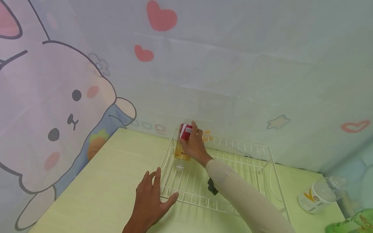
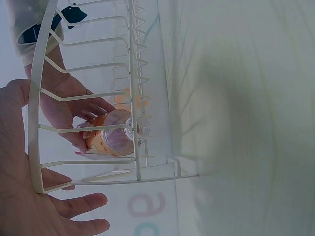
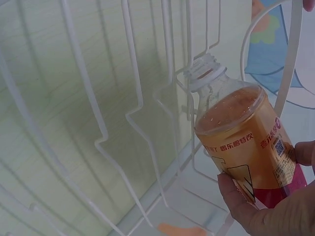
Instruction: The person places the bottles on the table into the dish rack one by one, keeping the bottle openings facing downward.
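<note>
My right hand (image 1: 194, 144) grips a clear plastic bottle (image 3: 246, 142) with an orange label and a red base end. The bottle is upside down and tilted, its bare threaded neck (image 1: 179, 166) pointing down into the left back part of a white wire rack (image 1: 201, 201). In the right wrist view, thumb and fingers wrap the label near the base. My left hand (image 1: 148, 199) is at the rack's front left corner with its fingers spread. Seen from the left wrist, the rack's edge bar passes right along that palm, between thumb and fingers.
On the table's right side lies a clear container with a white label (image 1: 313, 198). A green patterned item (image 1: 352, 221) is at the lower right corner. Behind the pale green table (image 1: 116, 181) hangs a printed cloth (image 1: 218, 64) with a rabbit and hearts.
</note>
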Demonstrator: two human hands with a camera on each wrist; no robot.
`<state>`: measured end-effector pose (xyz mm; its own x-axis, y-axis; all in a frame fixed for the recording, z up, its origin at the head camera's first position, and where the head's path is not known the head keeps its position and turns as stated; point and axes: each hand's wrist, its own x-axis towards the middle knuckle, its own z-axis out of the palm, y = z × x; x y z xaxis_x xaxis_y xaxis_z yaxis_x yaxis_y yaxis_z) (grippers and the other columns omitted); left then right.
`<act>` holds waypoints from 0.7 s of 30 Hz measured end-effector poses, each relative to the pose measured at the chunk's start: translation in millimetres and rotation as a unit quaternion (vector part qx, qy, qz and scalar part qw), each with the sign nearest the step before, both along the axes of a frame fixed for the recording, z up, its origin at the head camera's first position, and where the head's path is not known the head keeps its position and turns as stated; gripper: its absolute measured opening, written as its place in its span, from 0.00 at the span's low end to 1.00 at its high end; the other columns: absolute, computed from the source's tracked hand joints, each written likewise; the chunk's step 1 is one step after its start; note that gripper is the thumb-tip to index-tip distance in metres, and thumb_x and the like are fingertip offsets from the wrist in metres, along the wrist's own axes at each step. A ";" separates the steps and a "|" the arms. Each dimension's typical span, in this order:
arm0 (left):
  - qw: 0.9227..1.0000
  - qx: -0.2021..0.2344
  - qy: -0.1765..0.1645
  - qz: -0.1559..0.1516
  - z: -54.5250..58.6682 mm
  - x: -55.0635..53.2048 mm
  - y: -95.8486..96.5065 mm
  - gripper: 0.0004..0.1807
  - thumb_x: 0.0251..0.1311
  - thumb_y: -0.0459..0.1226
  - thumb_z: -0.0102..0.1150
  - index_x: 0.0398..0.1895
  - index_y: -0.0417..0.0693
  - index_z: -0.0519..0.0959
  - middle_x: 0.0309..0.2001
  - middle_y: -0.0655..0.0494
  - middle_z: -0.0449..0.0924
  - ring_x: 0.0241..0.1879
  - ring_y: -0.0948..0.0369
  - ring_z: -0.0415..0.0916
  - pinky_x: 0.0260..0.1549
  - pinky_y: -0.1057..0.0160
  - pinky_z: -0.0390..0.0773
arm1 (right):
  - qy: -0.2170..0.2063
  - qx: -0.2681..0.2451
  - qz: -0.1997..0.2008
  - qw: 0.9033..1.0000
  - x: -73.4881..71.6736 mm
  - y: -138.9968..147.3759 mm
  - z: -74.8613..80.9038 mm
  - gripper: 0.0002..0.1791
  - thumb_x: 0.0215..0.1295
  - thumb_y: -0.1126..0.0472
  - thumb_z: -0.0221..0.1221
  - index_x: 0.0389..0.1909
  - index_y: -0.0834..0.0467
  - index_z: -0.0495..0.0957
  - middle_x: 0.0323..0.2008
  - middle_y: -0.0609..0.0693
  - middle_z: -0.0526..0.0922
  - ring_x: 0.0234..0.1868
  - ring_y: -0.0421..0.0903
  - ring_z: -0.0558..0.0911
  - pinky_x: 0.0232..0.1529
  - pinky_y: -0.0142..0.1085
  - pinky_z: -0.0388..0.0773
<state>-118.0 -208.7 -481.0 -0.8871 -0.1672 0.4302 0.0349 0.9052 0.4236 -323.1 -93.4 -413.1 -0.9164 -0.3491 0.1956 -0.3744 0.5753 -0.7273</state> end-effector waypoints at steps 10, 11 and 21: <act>1.000 -0.002 0.004 -0.003 1.0 0.1 1.7 0.54 0.52 0.61 0.67 0.73 0.36 0.61 0.61 0.38 0.70 0.67 0.33 0.60 0.56 0.31 0.65 | -0.004 0.013 -0.008 1.000 -0.7 -0.7 -0.3 0.49 0.69 0.51 0.59 0.79 0.56 0.38 0.67 0.68 0.58 0.56 0.64 0.75 0.54 0.54 0.78; 1.000 -0.002 0.005 -0.002 1.5 0.1 1.7 0.54 0.52 0.61 0.67 0.73 0.35 0.61 0.61 0.38 0.70 0.67 0.33 0.60 0.56 0.31 0.65 | -0.005 0.014 -0.008 1.000 -0.8 -0.8 0.3 0.49 0.69 0.50 0.59 0.79 0.55 0.38 0.67 0.68 0.58 0.56 0.64 0.75 0.54 0.54 0.78; 1.000 -0.008 0.005 0.001 2.1 -0.5 -0.3 0.54 0.51 0.61 0.67 0.72 0.36 0.61 0.61 0.38 0.70 0.66 0.33 0.62 0.56 0.32 0.66 | -0.017 -0.001 -0.023 1.000 -1.7 -1.2 2.7 0.49 0.68 0.46 0.57 0.79 0.53 0.37 0.68 0.67 0.56 0.53 0.65 0.77 0.51 0.53 0.80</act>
